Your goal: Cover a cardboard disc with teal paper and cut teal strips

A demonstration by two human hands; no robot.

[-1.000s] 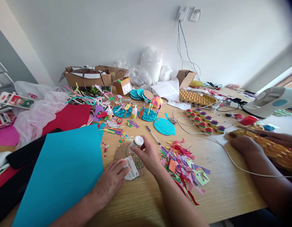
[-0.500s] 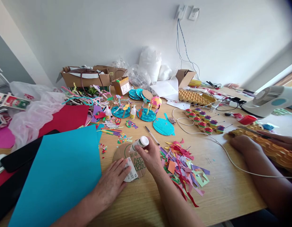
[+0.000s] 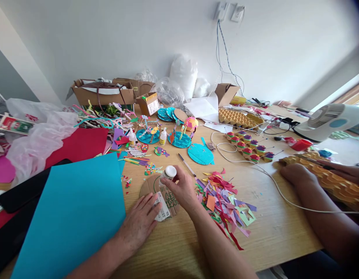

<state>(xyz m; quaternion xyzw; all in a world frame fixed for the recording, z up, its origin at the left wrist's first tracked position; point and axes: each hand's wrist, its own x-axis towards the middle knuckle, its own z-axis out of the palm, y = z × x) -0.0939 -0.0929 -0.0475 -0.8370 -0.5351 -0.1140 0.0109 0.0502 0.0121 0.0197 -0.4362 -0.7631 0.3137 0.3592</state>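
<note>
My left hand (image 3: pixel 138 221) lies flat with its fingers stretched over the lower left of a round cardboard disc (image 3: pixel 146 187), which has green printing and a white barcode label (image 3: pixel 164 210). My right hand (image 3: pixel 184 192) is closed around a small white glue bottle (image 3: pixel 170 171), round flat end up, held over the disc's upper part. Its lower end is hidden behind my fingers and I cannot tell whether it touches the cardboard. A heap of coloured paper scraps (image 3: pixel 222 201) lies right of my right hand, and a pen (image 3: pixel 186 164) is just beyond it.
Blue card (image 3: pixel 77 209) lies at left. Behind are blue discs with paper decorations (image 3: pixel 179 140), a blue fish-shaped cutout (image 3: pixel 200 154) and painted egg-carton cups (image 3: pixel 246 149). A white cable (image 3: pixel 272 180) crosses the right side, where another person's hands (image 3: pixel 301 176) hold a yellow egg carton (image 3: pixel 336 180).
My right hand has tipped the glue bottle more upright and shifted it slightly left over the disc. My left hand stays in place on the cardboard. The view has moved slightly.
</note>
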